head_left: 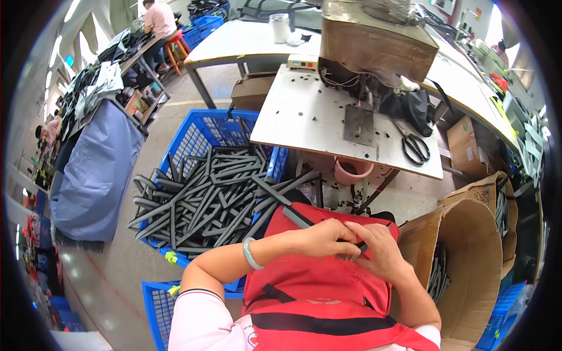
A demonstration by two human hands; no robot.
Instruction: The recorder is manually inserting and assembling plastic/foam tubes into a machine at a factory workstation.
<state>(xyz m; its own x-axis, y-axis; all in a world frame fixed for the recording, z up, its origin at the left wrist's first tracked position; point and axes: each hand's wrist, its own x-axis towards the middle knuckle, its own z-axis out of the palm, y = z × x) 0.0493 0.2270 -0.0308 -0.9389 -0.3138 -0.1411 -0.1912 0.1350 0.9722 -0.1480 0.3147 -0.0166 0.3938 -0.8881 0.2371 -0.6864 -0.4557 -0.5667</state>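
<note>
Over the red apron (319,275) on my lap, my left hand (331,237) and my right hand (377,248) meet with fingers closed around one end of a grey-and-black strip (297,215). The strip's other end points away to the upper left, toward the blue crate. A bit of dark material shows between the fingers; its exact form is hidden. On my left wrist sits a pale bangle (252,254). Just left of my hands, a heap of similar grey-and-black strips (199,199) overflows the blue plastic crate (196,120).
Ahead stands a white worktable (287,111) with a sewing machine (377,47), black scissors (414,149), black cloth (410,108) and scattered dark scraps. Beneath is a pink bucket (352,171). An open cardboard box (471,263) holding strips stands at right. Another person (159,26) sits far left.
</note>
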